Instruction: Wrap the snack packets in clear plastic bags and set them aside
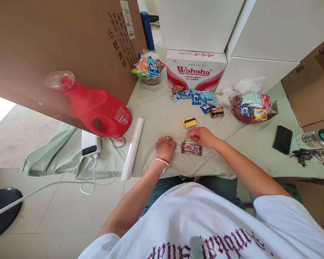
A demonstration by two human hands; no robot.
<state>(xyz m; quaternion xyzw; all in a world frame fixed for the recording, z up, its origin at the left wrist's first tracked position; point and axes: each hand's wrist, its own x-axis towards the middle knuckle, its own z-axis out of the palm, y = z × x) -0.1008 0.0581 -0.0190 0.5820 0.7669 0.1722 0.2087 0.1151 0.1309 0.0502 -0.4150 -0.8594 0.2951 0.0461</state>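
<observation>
A small brown snack packet [191, 148] with pale lettering lies on the cloth between my hands, on or within a sheet of clear plastic film [178, 139]. My left hand [165, 148] is at the left end of this film, its fingers bent and closed on the edge. At the upper right of the packet, my right hand [203, 137] is curled, thumb and fingers pinching the film. Just beyond the hands lies a yellow snack packet [190, 122]. Farther back are several blue packets [196, 99] and a dark red packet [217, 112].
A roll of plastic wrap [133, 149] lies left of my hands, near a red jug [99, 108] and a white power bank [91, 143]. Snack-filled bowls stand at the back [152, 80] and right [236, 112]. A phone [282, 139] and a Wahaha carton [196, 72] are also there.
</observation>
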